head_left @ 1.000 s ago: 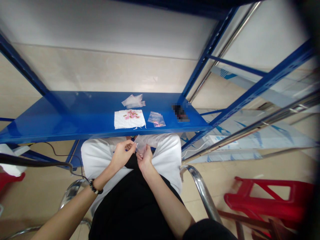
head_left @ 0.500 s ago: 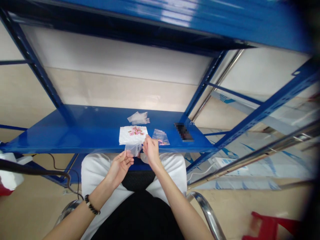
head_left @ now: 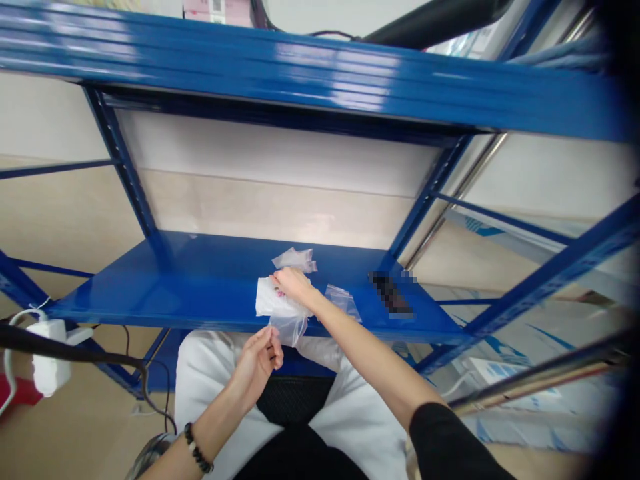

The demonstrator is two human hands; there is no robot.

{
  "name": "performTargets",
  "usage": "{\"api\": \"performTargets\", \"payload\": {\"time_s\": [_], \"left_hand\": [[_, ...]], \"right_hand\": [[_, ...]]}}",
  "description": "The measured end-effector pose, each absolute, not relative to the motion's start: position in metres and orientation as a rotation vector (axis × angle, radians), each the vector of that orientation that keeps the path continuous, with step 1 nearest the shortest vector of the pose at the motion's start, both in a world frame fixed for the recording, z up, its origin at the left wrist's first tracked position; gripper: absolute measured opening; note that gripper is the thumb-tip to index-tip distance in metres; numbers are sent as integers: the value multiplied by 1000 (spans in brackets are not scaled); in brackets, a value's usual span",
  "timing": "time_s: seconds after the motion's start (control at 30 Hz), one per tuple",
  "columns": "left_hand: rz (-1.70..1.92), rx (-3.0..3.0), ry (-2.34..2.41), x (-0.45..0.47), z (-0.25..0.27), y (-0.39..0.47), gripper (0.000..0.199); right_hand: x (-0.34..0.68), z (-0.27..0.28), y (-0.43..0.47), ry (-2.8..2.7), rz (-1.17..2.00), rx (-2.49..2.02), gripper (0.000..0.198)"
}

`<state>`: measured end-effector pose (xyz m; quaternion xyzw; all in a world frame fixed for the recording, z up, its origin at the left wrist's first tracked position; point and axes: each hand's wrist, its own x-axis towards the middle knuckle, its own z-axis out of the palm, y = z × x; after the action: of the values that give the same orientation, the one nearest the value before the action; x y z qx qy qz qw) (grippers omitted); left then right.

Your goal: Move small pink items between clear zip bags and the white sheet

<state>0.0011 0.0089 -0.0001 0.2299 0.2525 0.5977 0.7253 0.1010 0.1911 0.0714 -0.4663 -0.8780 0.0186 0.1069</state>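
Observation:
My left hand [head_left: 260, 357] pinches the edge of a clear plastic bag [head_left: 289, 330], which hangs at the front edge of the blue shelf. Behind it lies a white tissue-like sheet [head_left: 265, 303] bearing small pink pieces [head_left: 280, 292], too small to name. Over this sheet reaches my right hand [head_left: 296, 285], fingers closed and turned down at the pieces; what they grip is hidden. To the right, partly behind my right forearm, is another clear zip bag [head_left: 345, 301]. Several more clear bags [head_left: 295, 259] lie in a loose pile beyond my right hand.
The blue shelf [head_left: 200, 283] carries a dark, pixelated phone-like object [head_left: 393, 293] at right. A blue upper shelf [head_left: 250, 67] crosses overhead, with posts on both sides. At lower left hang a white plug adapter [head_left: 50, 353] and dark cables.
My right hand has left the bag's mouth and moved forward onto the pink pieces. My left hand still holds the bag. The view has tilted up, showing more of the upper shelf.

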Motion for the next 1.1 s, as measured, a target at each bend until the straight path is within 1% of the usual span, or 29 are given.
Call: {"api": "performTargets", "payload": {"time_s": [0.23,0.3,0.6,0.7,0.8,0.87,0.93,0.97,1.03,1.07,1.1], "left_hand": [[1311,521,554,0,5,10,22],[1308,518,570,0,7,10,24],[1288,513,563,4,9,6,23],[1290,509,559,3,8,7,23],[1306,515,563,0,7,9,23],[1336,518,589,-4,7,12,24],[1380,519,627,-8,9,15,29],[1397,522,649,-10,11,16,33],[1415,539,695,-12,14,17,40],[1415,559,721,-13,16,17,42],[1410,593,754,-13,17,16,44]], "right_hand": [[78,61,205,-2565,173,-1199,19],[78,59,206,-2566,201,-1154,16],[82,53,207,-2572,304,-1055,13],[84,56,207,-2548,327,-1015,16],[90,70,203,-2381,399,-957,23],[100,82,194,-2219,526,-912,30],[114,93,177,-2056,746,-884,35],[122,97,166,-1974,881,-883,35],[140,98,137,-1842,1149,-873,29],[148,97,122,-1792,1239,-868,31],[155,94,109,-1758,1305,-865,37]]}}
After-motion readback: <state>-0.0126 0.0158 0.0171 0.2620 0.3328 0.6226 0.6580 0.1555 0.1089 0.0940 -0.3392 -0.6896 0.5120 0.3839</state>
